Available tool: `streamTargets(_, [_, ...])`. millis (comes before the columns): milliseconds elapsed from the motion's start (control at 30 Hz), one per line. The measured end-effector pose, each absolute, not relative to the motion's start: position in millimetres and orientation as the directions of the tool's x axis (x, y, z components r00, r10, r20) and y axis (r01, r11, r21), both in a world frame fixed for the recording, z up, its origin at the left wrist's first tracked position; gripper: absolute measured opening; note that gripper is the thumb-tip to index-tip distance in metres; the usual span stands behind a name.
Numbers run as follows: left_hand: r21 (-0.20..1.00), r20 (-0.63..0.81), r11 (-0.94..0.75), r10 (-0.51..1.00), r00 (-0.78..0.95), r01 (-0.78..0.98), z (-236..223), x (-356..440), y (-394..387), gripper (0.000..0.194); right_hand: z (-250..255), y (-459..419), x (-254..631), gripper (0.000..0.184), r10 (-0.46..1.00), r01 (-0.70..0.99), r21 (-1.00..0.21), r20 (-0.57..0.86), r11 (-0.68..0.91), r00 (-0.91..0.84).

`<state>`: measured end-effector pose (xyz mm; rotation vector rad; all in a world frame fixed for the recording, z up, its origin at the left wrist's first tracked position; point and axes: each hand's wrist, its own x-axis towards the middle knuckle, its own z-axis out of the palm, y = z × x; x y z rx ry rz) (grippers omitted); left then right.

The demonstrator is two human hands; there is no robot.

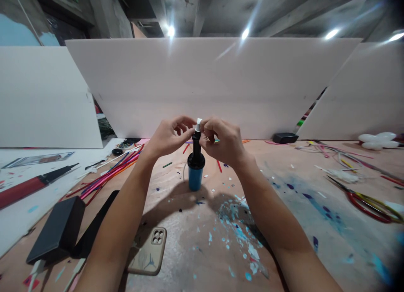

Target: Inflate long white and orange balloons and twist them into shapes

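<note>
A hand-held balloon pump (195,178), blue below with a black collar and neck, stands upright on the table in front of me. At its top sits a small white balloon (198,124), mostly hidden by fingers. My left hand (172,134) reaches in from the left, its thumb and fingertips closing on the white balloon at the nozzle. From the right, my right hand (222,140) has its fingers curled and pinched against the same white balloon, beside the black neck.
A phone (147,252) lies near my left forearm, with a black power brick (57,229) and bundled coloured sticks (116,170) farther left. Scissors (369,203) and a white balloon shape (377,140) lie right. White boards (205,81) stand behind; paint flakes dot the tabletop.
</note>
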<state>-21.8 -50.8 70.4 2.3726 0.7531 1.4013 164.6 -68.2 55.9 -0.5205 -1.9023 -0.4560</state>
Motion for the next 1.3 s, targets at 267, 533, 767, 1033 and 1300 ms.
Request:
streamTargets(267, [0.618,0.663,-0.769,0.623,0.416,0.166,77,-25,-58,0.034,57,-75,159,0.022,0.108,0.52,0.098,0.93,0.848,-0.352])
streamTargets(533, [0.704,0.638,-0.707,0.668,0.384,0.061,82,-21,-64,0.03,57,-76,156,0.026,0.075,0.486,0.109,0.936,0.867,-0.343])
streamTargets(767, [0.757,0.593,-0.648,0.629,0.502,-0.083,79,-27,-58,0.033,59,-77,156,0.026,0.128,0.361,-0.011,0.945,0.932,-0.301])
streamTargets(1033, [0.724,0.601,-0.688,0.659,0.452,0.039,82,-24,-68,0.032,65,-81,161,0.02,0.412,0.224,-0.355,0.853,0.908,-0.32])
streamTargets(1300, [0.564,0.749,-0.806,0.591,0.3,0.182,82,-22,-67,0.019,63,-74,157,0.019,0.568,0.03,-0.591,0.759,0.806,-0.319])
